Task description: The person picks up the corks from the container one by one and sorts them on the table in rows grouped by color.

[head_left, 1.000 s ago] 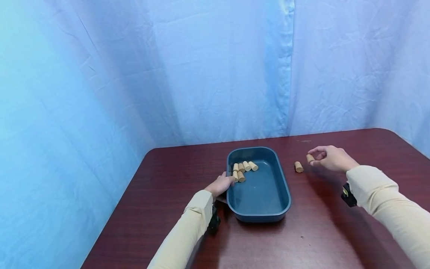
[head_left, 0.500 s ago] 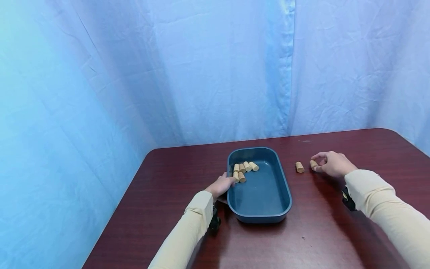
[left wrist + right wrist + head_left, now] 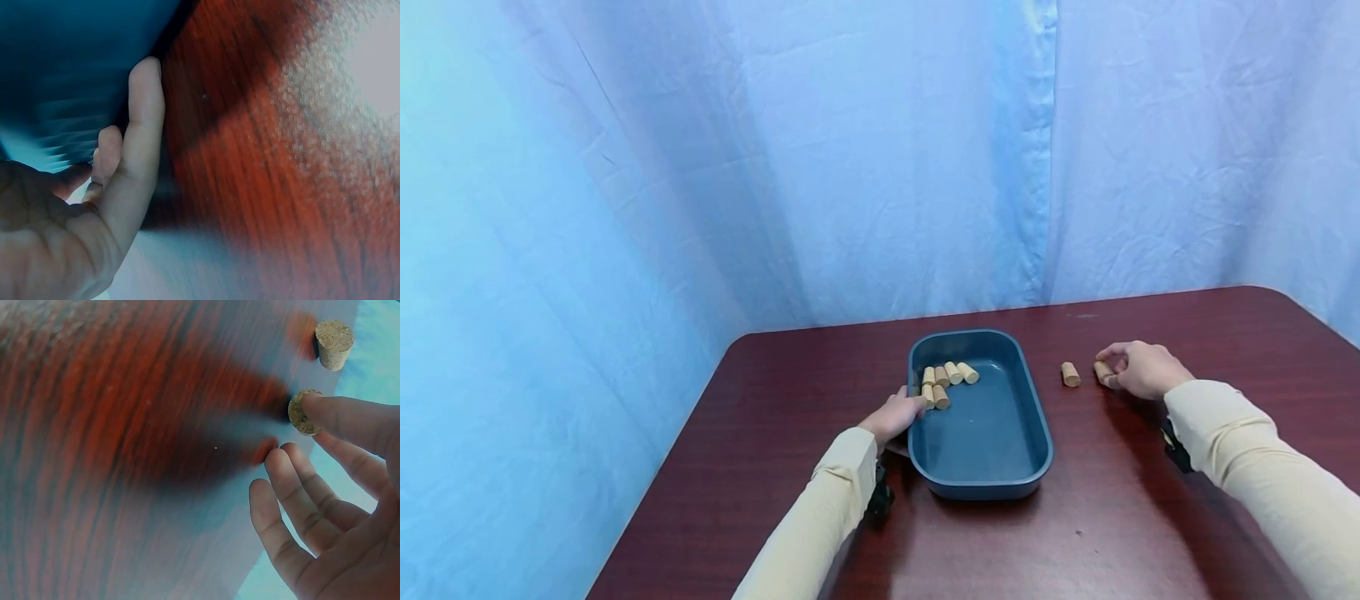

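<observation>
A dark blue rectangular tray (image 3: 981,485) stands on the table, with several tapered cork stoppers (image 3: 941,397) clustered at its far left. My left hand (image 3: 891,417) grips the tray's left wall, thumb over the rim. Its fingers (image 3: 142,119) lie along the outside, low by the tabletop, in the left wrist view. Right of the tray, my right hand (image 3: 1150,372) pinches a cork stopper (image 3: 1103,372) down at the table. In the right wrist view the thumb covers part of that cork's end, and the other fingers spread below it. Another cork stopper (image 3: 1071,375) stands just left of it.
The dark red wood-grain table (image 3: 775,433) has rounded far corners. Pale blue curtains (image 3: 887,167) hang behind it and along the left side. A black wrist camera (image 3: 880,497) is strapped under the left cuff.
My right hand has lowered the cork stopper to the table, shifting slightly right and toward me. The left hand and tray hold their places.
</observation>
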Motion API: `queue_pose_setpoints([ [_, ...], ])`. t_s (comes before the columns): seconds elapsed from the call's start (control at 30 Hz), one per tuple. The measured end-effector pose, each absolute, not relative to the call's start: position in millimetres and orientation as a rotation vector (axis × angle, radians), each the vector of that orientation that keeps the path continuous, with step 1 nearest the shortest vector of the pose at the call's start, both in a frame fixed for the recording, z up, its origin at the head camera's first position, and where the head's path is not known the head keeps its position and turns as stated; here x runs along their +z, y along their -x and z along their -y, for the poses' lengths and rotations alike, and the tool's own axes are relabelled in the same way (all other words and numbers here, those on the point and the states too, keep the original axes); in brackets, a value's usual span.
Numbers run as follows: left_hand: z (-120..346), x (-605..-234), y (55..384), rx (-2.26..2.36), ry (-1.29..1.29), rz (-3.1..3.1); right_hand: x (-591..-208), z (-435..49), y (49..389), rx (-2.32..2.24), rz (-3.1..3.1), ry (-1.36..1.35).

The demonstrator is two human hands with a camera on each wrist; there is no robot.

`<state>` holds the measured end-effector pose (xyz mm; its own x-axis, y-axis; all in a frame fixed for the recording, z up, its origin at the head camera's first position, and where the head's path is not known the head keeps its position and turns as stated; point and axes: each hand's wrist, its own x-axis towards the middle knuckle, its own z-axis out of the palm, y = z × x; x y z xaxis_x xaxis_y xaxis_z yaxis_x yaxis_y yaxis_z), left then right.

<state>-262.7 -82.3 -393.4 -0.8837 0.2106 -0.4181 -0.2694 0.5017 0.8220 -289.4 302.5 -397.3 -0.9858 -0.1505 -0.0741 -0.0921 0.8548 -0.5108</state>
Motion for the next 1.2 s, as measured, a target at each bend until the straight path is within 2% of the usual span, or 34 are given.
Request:
queue_pose_setpoints([
  [1.2, 82.7, -393.0, 260.7, 1.370, 0.047, -2.273, -395.6, -302.5, 288.8, -0.763, -2.929, 0.191],
])
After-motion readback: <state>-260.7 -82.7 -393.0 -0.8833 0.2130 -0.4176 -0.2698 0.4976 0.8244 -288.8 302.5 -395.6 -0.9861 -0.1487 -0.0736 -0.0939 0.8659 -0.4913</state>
